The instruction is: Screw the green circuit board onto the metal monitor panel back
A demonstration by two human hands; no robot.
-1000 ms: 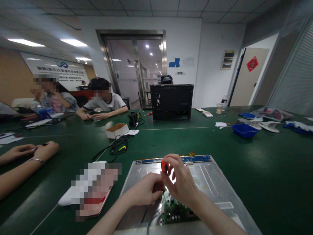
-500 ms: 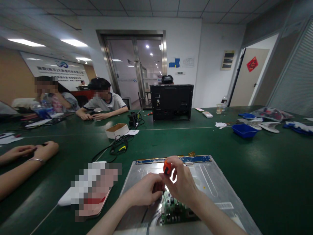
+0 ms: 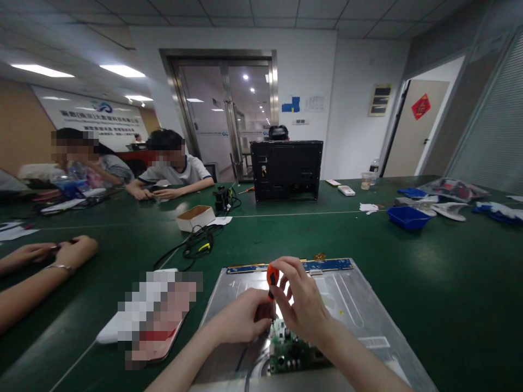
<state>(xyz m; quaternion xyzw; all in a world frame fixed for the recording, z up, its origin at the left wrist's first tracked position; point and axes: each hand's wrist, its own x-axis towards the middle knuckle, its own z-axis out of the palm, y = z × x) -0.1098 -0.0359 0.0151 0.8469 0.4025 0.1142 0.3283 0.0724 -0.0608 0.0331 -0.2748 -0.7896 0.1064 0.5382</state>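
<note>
My right hand (image 3: 304,302) grips the orange and black handle of a screwdriver (image 3: 272,275), which stands nearly upright. Its thin shaft points down at the edge of a green circuit board (image 3: 292,354). Beside the board my left hand (image 3: 241,316) is closed, thumb and fingers pinched around the lower shaft; the tip is hidden there. Under both hands lies a flat silver metal panel (image 3: 347,305), with a blue board strip (image 3: 335,265) along its far edge. Dark cables (image 3: 255,370) run across the panel to the left of the circuit board.
Left of the panel lie a pink phone (image 3: 163,332) and a white object (image 3: 143,305), both blurred. Beyond are black cables (image 3: 200,242), a small open box (image 3: 196,219), a black monitor (image 3: 287,171) and a blue tray (image 3: 408,218). Another person's hands (image 3: 61,253) rest at left.
The screwdriver handle tilts and turns a little between my right fingers, which shift from curled to more extended. My left hand stays in place. The panel and circuit board have not moved.
</note>
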